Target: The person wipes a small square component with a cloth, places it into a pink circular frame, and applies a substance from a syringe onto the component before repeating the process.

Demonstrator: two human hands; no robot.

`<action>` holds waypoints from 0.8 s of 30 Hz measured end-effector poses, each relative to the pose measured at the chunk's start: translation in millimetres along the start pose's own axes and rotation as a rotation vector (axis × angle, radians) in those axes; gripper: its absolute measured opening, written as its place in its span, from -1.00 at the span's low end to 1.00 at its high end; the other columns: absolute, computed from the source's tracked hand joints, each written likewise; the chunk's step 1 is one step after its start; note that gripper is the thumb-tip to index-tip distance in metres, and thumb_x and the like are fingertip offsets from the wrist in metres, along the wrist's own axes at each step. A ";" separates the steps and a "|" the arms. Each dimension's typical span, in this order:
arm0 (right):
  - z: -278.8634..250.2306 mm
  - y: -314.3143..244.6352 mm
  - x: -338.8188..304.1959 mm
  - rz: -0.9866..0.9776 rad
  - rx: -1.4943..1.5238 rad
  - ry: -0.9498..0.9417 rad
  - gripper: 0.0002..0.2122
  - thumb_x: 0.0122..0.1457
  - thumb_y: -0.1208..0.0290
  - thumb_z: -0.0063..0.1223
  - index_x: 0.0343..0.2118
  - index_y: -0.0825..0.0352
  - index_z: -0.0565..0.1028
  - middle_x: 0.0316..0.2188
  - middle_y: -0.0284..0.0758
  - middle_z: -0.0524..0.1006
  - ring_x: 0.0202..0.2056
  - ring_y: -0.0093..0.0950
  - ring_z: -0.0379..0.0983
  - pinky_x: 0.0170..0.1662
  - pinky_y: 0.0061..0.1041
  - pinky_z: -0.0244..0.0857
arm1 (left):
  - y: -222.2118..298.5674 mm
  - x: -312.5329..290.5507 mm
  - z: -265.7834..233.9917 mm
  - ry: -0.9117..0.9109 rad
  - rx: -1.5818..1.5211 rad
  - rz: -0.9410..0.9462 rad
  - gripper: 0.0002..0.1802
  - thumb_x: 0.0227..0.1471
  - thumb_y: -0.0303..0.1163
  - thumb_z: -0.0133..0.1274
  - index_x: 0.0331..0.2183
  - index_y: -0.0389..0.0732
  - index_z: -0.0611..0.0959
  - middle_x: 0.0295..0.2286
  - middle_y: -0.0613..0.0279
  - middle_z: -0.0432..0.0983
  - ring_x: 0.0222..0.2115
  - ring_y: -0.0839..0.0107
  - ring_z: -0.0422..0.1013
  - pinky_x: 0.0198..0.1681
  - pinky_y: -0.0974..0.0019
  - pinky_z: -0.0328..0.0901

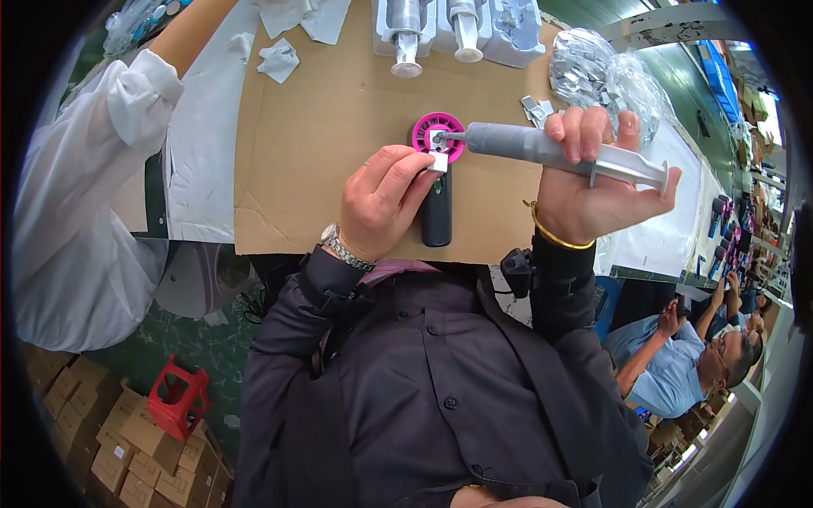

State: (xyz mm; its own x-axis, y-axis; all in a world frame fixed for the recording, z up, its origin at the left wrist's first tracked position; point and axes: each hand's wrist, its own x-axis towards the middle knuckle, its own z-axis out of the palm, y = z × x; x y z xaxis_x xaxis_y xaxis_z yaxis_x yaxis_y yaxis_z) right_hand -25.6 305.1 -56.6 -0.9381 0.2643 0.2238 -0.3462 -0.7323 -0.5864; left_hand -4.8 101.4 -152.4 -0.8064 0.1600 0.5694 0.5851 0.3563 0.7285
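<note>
My right hand point(584, 173) is wrapped round a large syringe point(517, 143) of grey paste, its thumb side at the plunger end. The nozzle points left and meets a small white square at the centre of a pink ring-shaped head point(418, 127). That head tops a device with a dark handle point(437, 212), lying on cardboard point(313, 161). My left hand point(383, 199) pinches a small white square piece point(438, 162) just below the nozzle tip, over the lower edge of the pink ring. Whether this piece touches the device I cannot tell.
More syringes point(406, 51) lie in a plastic tray at the far edge. A clear bag of small grey pieces point(584, 68) sits far right, with loose squares point(536, 110) beside it. Torn white paper point(278, 60) lies far left. A co-worker's white sleeve point(102, 169) reaches in at left.
</note>
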 end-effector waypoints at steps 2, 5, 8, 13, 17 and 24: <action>7.8 -0.6 -1.2 -0.007 -0.043 -0.081 -0.30 0.11 -0.38 -0.28 -0.12 0.28 0.44 -0.63 -0.34 0.24 -0.56 -0.44 0.14 -0.31 -0.33 0.15 | -0.3 -0.4 -0.6 -0.005 -0.006 -0.005 -0.69 -0.09 -0.58 0.30 -0.24 -0.20 0.62 -0.35 0.21 0.53 -0.41 0.25 0.51 -0.41 0.25 0.42; 16.1 -1.1 -1.3 0.063 -0.120 -0.248 -0.29 0.13 -0.46 -0.51 -0.15 0.20 0.32 -0.65 -0.17 0.37 -0.59 -0.32 0.23 -0.37 -0.21 0.24 | -0.7 1.0 -1.6 -0.010 0.001 0.010 -0.69 -0.09 -0.58 0.29 -0.23 -0.20 0.62 -0.35 0.21 0.53 -0.41 0.24 0.51 -0.41 0.25 0.41; 26.3 4.7 -0.5 0.035 -0.142 -0.259 -0.29 0.13 -0.45 -0.51 -0.15 0.20 0.32 -0.65 -0.15 0.38 -0.60 -0.32 0.23 -0.39 -0.20 0.25 | -1.8 0.9 -2.3 -0.013 0.005 0.018 -0.69 -0.09 -0.58 0.29 -0.23 -0.20 0.62 -0.35 0.21 0.53 -0.40 0.24 0.51 -0.40 0.24 0.41; 24.1 1.1 -2.8 0.037 -0.154 -0.267 -0.27 0.13 -0.46 -0.52 -0.15 0.22 0.32 -0.65 -0.14 0.37 -0.60 -0.31 0.23 -0.39 -0.19 0.24 | -2.1 0.3 -1.4 -0.010 0.001 0.026 -0.68 -0.09 -0.58 0.29 -0.23 -0.20 0.62 -0.34 0.21 0.52 -0.40 0.23 0.51 -0.40 0.24 0.41; 22.6 5.1 -0.7 0.050 -0.061 -0.212 -0.32 0.13 -0.43 -0.43 -0.19 0.23 0.30 -0.65 -0.20 0.34 -0.59 -0.35 0.21 -0.33 -0.22 0.24 | -3.1 -0.7 -1.7 -0.003 -0.004 0.024 -0.68 -0.09 -0.58 0.29 -0.22 -0.20 0.62 -0.34 0.22 0.53 -0.40 0.24 0.51 -0.40 0.25 0.41; -11.8 -6.1 10.4 0.146 0.280 0.231 -0.51 0.03 -0.15 -0.10 -0.39 0.30 0.31 -0.60 -0.37 0.24 -0.58 -0.46 0.16 -0.31 -0.35 0.19 | -2.9 -3.1 2.0 -0.002 -0.023 -0.018 -0.69 -0.07 -0.58 0.29 -0.24 -0.20 0.59 -0.35 0.22 0.53 -0.41 0.25 0.51 -0.41 0.26 0.42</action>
State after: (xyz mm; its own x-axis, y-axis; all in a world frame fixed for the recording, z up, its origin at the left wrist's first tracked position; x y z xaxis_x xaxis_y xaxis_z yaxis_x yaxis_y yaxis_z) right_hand -33.4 319.7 -59.9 -0.9657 0.2554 -0.0458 -0.2230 -0.9072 -0.3568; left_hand -4.2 101.7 -157.1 -0.8171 0.1559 0.5551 0.5721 0.3383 0.7472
